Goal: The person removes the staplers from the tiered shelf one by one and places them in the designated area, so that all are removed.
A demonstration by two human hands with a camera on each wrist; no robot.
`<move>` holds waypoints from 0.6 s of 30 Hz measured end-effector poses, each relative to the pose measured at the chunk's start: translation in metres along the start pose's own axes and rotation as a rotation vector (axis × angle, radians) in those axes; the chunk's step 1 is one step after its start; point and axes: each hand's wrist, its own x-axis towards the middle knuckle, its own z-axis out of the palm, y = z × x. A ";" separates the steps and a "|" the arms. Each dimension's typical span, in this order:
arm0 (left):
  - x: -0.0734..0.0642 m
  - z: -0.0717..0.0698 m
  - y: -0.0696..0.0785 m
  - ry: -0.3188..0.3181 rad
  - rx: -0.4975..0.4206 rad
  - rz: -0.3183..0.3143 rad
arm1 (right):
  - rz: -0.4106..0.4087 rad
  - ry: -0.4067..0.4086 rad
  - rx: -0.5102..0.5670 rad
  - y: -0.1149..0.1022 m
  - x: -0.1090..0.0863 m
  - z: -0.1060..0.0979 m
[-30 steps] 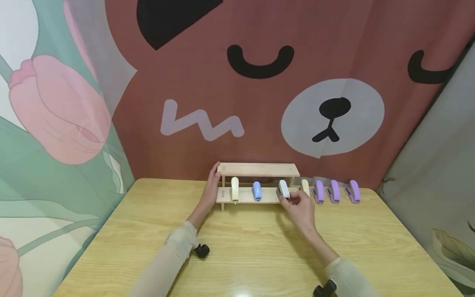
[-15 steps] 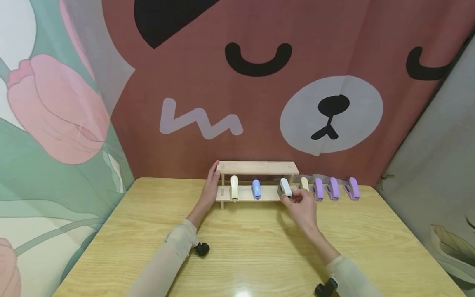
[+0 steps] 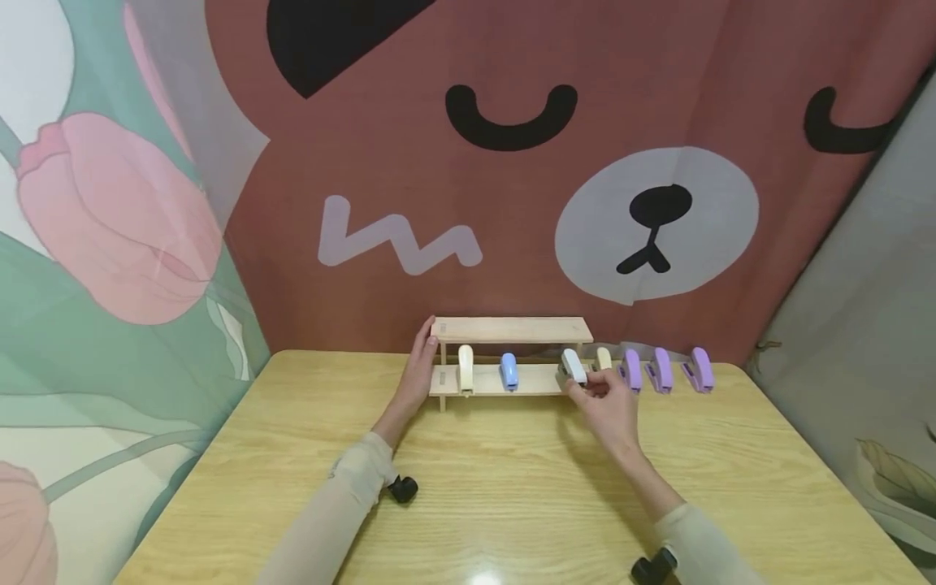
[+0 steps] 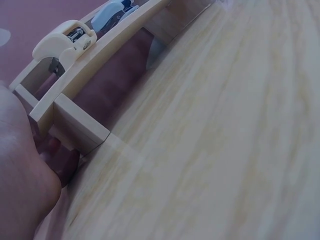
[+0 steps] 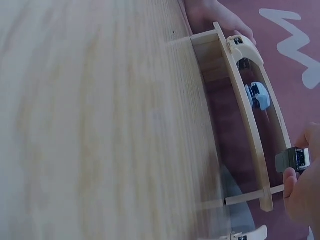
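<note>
In the head view a two-tier wooden shelf stands at the table's back, my left hand holding its left end. The left wrist view shows fingers of this hand beside the front leg, below the lower board. My right hand pinches a white and grey stapler between thumb and fingers at the right end of the lower board. The right wrist view shows the stapler's grey end between thumb and finger. On the same board stand a cream stapler, farthest left, and a small blue stapler.
Right of the shelf, along the table's back edge, stand another cream stapler and three purple staplers. The right hand is just in front of the nearest ones. A printed curtain hangs right behind the wooden table.
My right hand has slid the white stapler slightly to the right along the lower board. The left hand stays at the shelf's left end, and the other staplers keep their places.
</note>
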 end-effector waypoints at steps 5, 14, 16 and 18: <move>0.008 0.003 -0.025 0.015 -0.038 -0.009 | 0.018 0.020 -0.005 0.004 0.001 -0.008; 0.010 0.008 -0.039 0.049 -0.042 0.019 | 0.045 0.091 -0.049 0.016 0.006 -0.024; 0.010 0.008 -0.039 0.058 -0.042 0.026 | 0.049 0.101 -0.051 0.018 0.008 -0.028; 0.010 0.007 -0.039 0.068 -0.039 0.026 | 0.059 0.109 -0.051 0.021 0.009 -0.031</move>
